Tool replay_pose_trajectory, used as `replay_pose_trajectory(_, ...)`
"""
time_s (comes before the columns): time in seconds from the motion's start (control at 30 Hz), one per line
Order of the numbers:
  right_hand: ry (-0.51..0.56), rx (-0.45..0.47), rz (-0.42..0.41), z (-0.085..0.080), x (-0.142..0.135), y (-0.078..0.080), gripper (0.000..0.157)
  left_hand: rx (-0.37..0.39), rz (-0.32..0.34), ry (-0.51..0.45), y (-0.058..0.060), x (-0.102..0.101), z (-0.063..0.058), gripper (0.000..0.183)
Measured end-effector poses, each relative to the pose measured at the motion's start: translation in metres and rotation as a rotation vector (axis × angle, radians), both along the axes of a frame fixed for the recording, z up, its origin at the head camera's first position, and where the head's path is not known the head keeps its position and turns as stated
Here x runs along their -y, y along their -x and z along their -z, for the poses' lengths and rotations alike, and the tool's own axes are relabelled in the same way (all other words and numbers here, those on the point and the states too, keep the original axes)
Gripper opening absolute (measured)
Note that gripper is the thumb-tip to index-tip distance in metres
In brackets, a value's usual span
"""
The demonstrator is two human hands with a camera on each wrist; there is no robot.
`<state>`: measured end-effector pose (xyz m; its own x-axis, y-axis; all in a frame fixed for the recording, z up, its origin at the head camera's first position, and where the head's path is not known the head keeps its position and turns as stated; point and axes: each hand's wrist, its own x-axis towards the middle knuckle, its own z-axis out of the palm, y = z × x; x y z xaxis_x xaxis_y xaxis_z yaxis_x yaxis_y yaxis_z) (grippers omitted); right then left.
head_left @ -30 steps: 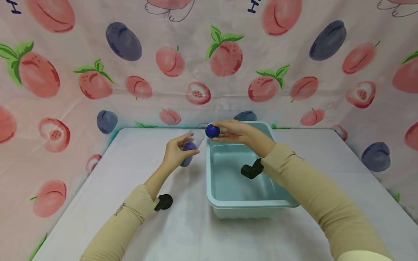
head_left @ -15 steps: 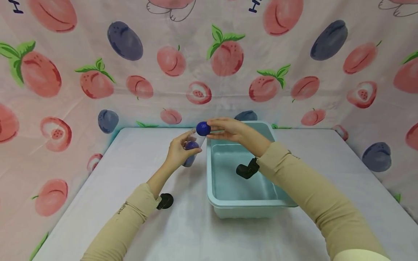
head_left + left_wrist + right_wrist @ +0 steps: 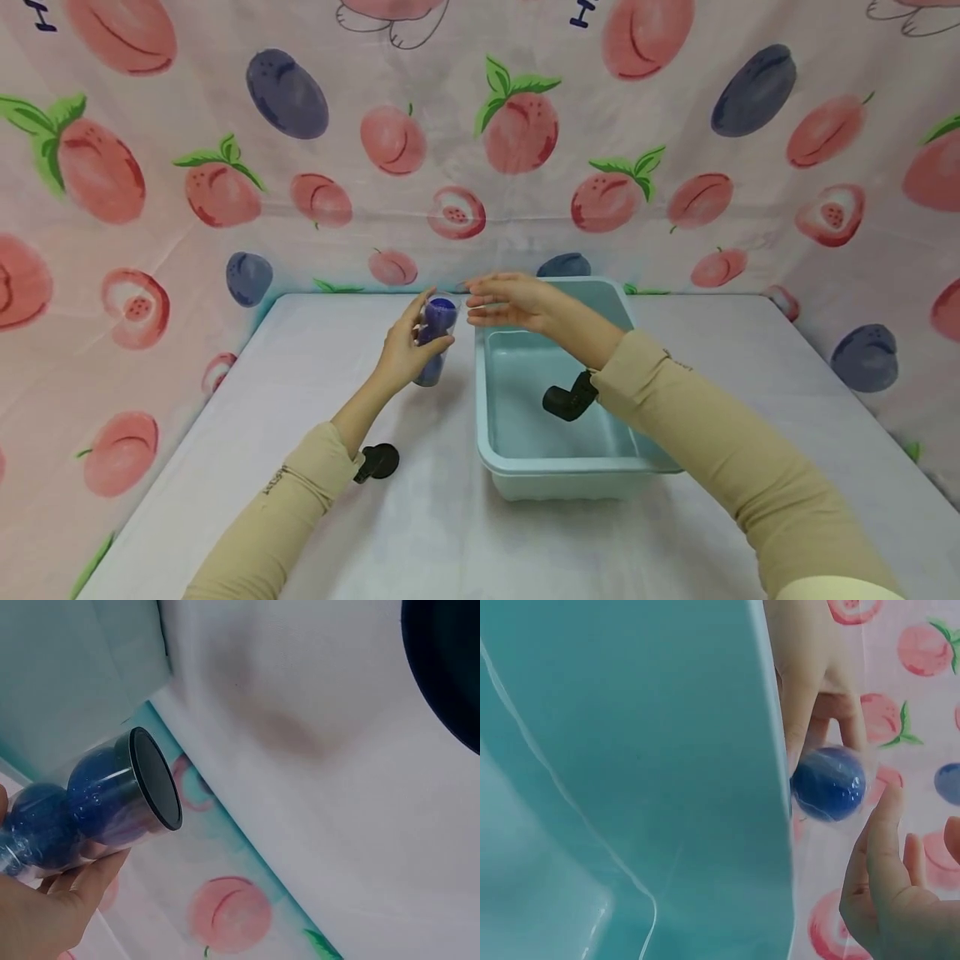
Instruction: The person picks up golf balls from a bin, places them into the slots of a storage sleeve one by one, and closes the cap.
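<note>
My left hand grips a clear plastic cylinder with a dark end, fingers and thumb curled round its side. Dark blue balls are stacked inside it. In the head view the cylinder tilts slightly, with its mouth up and to the right. My right hand hovers just right of that mouth, over the rim of the light blue basin, its fingers relaxed and holding nothing. The right wrist view shows the top ball within the clear wall, apart from the right fingertips.
A light blue plastic basin stands right of the cylinder on the white-covered table. Its far inside is partly hidden by the right arm. Black wrist mounts hang under both sleeves. A fruit-print cloth hangs behind the table.
The right hand has moved left to the cylinder's mouth and let go of its blue ball, which now lies inside at the top. The left hand keeps its grip, and the cylinder stands more upright.
</note>
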<state>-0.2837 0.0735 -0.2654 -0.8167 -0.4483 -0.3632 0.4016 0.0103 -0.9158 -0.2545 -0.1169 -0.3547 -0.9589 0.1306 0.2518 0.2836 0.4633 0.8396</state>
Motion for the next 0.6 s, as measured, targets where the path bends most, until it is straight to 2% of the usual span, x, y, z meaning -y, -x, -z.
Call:
replay_pose_trajectory(0.23,0.013,-0.009,-0.014,-0.008,0.003,-0.015,0.043,0.018,-0.005,-0.004,-0.004,0.004,-0.003,0.074)
replay_pose_trajectory(0.4,0.019,-0.037,-0.044,-0.012,0.007,-0.029,0.042,0.018,-0.039,-0.032,-0.004,0.012,-0.002,0.071)
replay_pose_trajectory(0.6,0.042,-0.012,-0.060,-0.011,0.015,-0.047,0.040,0.032,-0.083,-0.035,-0.010,0.026,-0.002,0.071)
